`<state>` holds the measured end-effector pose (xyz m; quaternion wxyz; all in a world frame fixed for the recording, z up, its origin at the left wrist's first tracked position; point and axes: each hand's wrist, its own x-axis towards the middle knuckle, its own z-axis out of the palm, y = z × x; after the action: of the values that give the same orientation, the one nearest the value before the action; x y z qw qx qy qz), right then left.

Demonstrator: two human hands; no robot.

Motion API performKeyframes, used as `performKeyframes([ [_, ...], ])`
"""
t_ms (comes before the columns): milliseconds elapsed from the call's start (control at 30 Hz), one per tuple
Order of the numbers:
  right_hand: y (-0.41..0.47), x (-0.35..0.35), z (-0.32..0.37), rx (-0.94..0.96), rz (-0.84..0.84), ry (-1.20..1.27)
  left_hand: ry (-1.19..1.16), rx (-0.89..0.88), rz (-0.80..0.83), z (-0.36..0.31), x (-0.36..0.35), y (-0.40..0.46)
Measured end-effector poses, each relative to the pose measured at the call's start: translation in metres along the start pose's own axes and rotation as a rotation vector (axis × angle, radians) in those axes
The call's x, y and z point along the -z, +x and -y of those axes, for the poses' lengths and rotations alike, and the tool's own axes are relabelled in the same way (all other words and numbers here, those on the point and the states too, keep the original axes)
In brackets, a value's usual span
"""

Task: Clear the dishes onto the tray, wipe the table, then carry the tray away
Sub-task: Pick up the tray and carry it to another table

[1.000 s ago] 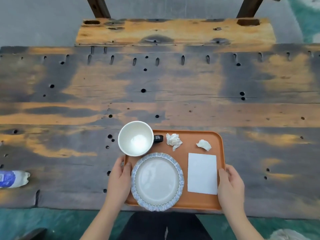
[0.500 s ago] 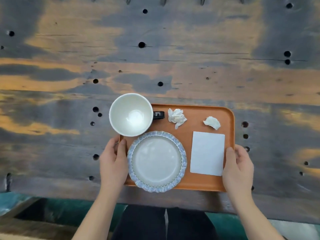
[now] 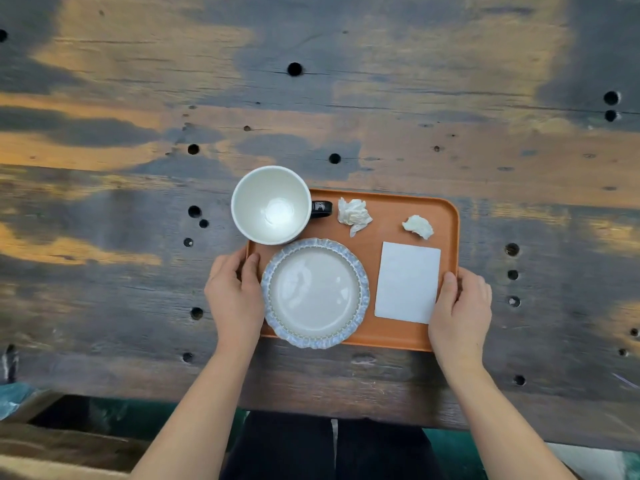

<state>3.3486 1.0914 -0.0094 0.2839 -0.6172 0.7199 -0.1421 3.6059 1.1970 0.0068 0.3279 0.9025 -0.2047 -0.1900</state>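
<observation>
Weathered wooden tabletop (image 3: 346, 98), dark grey stain with worn orange-brown patches, scattered round holes and long cracks along the planks. Teal floor (image 3: 450, 448) below the near edge. Wooden beam (image 3: 52, 441) low at bottom left. Soft, even light, no hard shadows.

I've got open wooden table (image 3: 346, 98) all along the far side of the tray (image 3: 388, 209), and bare planks off to both sides too. On the tray it's crowded: cup (image 3: 270, 204) fills the far left corner, plate (image 3: 315, 292) just beside it, white card (image 3: 408, 281) on the right, two crumpled tissues (image 3: 354, 214) along the far edge. Both short edges are taken by my left hand (image 3: 233, 299) and right hand (image 3: 460, 311).
</observation>
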Motion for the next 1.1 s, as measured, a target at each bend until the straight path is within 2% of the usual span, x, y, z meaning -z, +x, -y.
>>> performKeyframes([
  [533, 0.002, -0.023, -0.003, 0.033, -0.049, 0.022, -0.011, -0.005, -0.004, 0.022, -0.016, 0.013],
  [867, 0.003, -0.026, -0.005, 0.025, -0.046, 0.026, -0.071, 0.009, -0.071, 0.019, -0.021, 0.012],
  [1000, 0.002, -0.023, -0.001, 0.01, -0.035, 0.004, -0.061, 0.019, -0.044, 0.018, -0.02, 0.012],
  [1100, 0.001, -0.015, 0.003, 0.001, 0.04, -0.012, -0.028, 0.064, 0.026, 0.01, -0.011, 0.012],
])
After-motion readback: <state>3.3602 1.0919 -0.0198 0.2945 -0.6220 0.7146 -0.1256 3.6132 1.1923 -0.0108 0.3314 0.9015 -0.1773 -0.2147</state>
